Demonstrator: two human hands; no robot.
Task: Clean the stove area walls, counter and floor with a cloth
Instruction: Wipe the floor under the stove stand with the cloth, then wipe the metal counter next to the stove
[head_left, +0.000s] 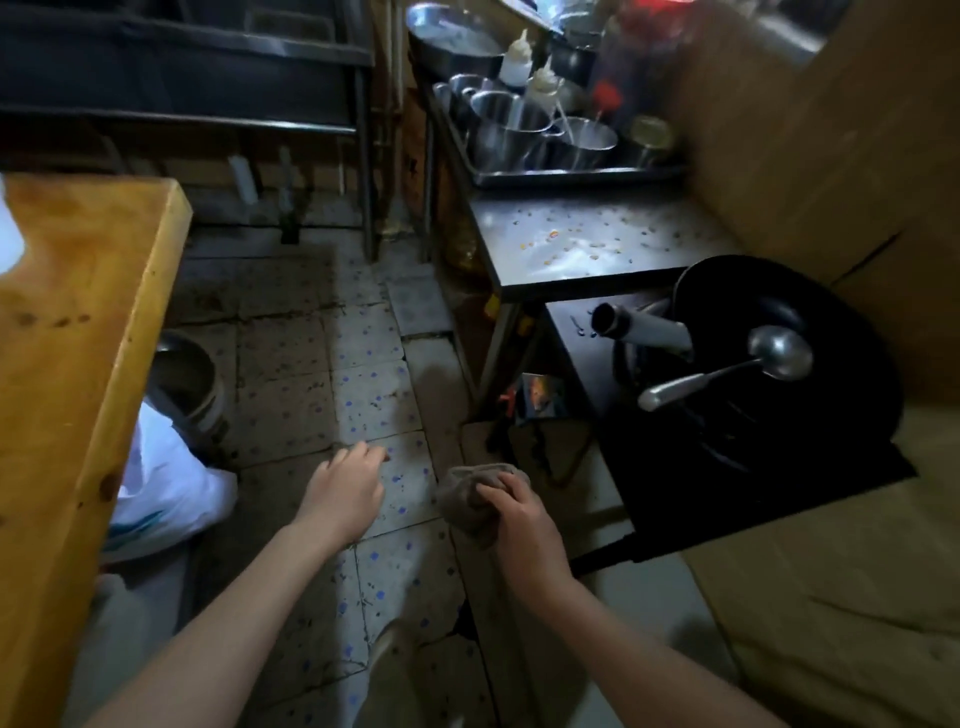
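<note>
The right hand (519, 512) is at about 6 o'clock, and its fingers (493, 493) are curled tight around a brown cloth (470, 499), held above the spotted floor (374, 395). The left hand (345, 491), at 7 o'clock, is loose and half open, holding nothing. At 3 o'clock a black wok (753, 312) sits on the stove (675, 478) with a ladle (737, 366) inside. At 1 o'clock the metal tabletop (587, 244) has crumbs on it.

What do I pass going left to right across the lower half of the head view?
Wooden counter → white plastic bag → left hand → cloth in the right hand → ladle in the black wok.
</note>
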